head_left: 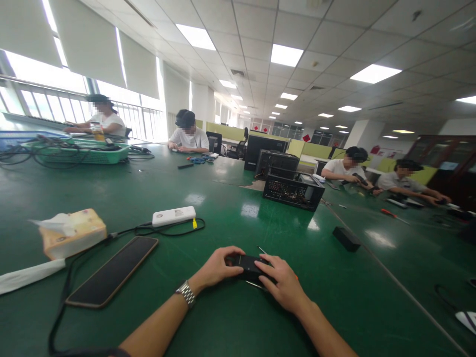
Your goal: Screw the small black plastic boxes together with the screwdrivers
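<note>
A small black rectangular box sits low over the green table, between my two hands. The thumb and fingers of my left hand close around its left end. My right hand grips the right part, fingers across the top, hiding that end. Thin metal shafts, one beyond the box and one on its near side, poke out around my right hand. A bit of orange shows behind that hand; what it belongs to is hidden.
Left of my hands are a phone, a white power strip with a black cable and a tissue pack. Another black block lies to the right. Beyond stands an open computer case. Several people work around the table.
</note>
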`<move>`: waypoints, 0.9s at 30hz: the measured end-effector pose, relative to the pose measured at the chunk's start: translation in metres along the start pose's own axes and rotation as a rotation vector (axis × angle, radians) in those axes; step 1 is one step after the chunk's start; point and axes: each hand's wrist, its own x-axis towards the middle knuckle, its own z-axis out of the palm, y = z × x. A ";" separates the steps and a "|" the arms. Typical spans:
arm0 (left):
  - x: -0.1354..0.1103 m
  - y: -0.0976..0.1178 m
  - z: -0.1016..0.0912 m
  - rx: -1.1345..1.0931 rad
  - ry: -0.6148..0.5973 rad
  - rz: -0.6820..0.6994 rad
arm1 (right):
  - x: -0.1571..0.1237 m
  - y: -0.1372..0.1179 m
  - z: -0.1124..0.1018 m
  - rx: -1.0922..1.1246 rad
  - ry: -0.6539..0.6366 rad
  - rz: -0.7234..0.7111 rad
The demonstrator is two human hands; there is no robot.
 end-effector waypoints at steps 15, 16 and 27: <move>0.006 -0.019 0.000 0.209 0.389 0.028 | -0.068 0.143 -0.070 -0.339 0.916 0.717; 0.005 -0.019 0.001 0.217 0.384 0.035 | -0.085 0.159 -0.078 -0.374 0.954 0.837; 0.004 -0.016 0.004 0.264 0.352 0.049 | -0.125 0.196 -0.083 -0.521 0.966 1.170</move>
